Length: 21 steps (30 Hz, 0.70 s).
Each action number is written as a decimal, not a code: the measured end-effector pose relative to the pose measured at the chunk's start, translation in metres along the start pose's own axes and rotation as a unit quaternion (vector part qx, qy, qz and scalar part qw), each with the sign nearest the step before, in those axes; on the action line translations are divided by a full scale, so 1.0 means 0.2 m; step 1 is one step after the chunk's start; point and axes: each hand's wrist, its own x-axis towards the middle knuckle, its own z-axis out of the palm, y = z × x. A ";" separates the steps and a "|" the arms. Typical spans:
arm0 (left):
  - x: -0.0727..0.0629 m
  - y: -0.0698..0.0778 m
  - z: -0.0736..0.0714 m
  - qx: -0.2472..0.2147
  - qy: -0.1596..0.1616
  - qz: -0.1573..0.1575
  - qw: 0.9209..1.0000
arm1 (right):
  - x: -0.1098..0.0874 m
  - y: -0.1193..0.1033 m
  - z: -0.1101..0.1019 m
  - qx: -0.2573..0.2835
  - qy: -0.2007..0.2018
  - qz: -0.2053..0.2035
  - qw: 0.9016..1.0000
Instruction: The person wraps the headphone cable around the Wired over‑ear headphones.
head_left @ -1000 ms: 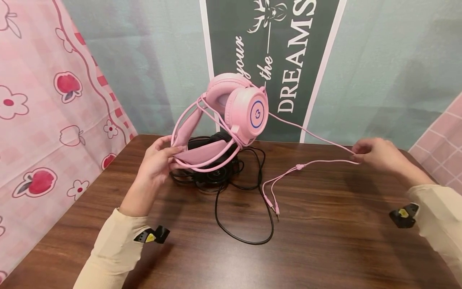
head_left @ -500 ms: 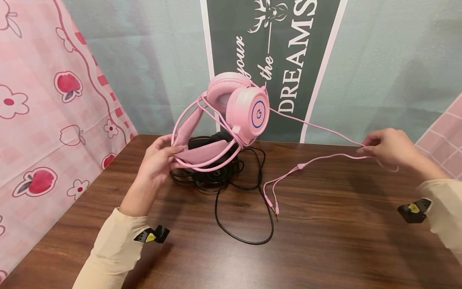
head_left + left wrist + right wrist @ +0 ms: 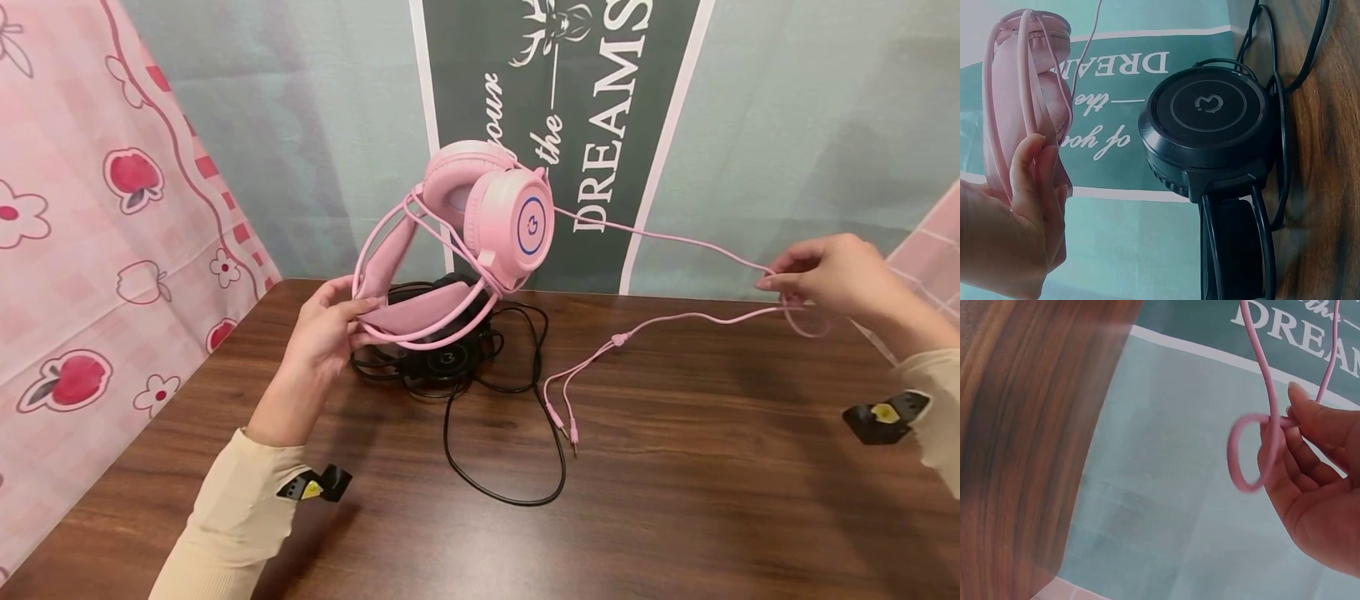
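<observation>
My left hand (image 3: 321, 337) grips the pink headphones (image 3: 516, 223) by the headband, with the ear cups tilted up and away. In the left wrist view the thumb lies over the headband's pink outer tubes (image 3: 1027, 94). Far to the right, my right hand (image 3: 840, 279) pinches the pink cable (image 3: 675, 239) between thumb and fingers. A small loop of it (image 3: 1232, 453) hangs beside the fingers in the right wrist view. From there the cable runs back to a splitter (image 3: 618, 340) and two plugs (image 3: 562, 421). Black headphones (image 3: 450, 360) lie behind and below the pink pair.
A black cable (image 3: 517, 502) curves forward over the brown wooden table (image 3: 420, 542). Behind stands a green cloth (image 3: 315, 125) with lettering. A pink patterned cloth (image 3: 75, 275) hangs at the left, and a pink tiled one (image 3: 930, 258) at the right.
My right hand has moved further right and slightly up, drawing the pink cable along, and a small loop now shows at its fingers. My left hand still holds the pink headphones in nearly the same place.
</observation>
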 end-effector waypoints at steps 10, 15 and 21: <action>0.00 0.01 0.00 -0.005 0.001 0.003 1.000 | 0.03 0.00 -0.02 0.093 -0.102 -0.005 0.990; 0.00 0.01 0.00 -0.015 -0.002 0.003 1.000 | 0.04 -0.02 -0.05 0.064 -0.094 0.007 0.994; -0.01 0.01 0.01 -0.020 0.001 0.007 1.000 | 0.05 -0.05 -0.13 0.021 -0.016 0.008 1.000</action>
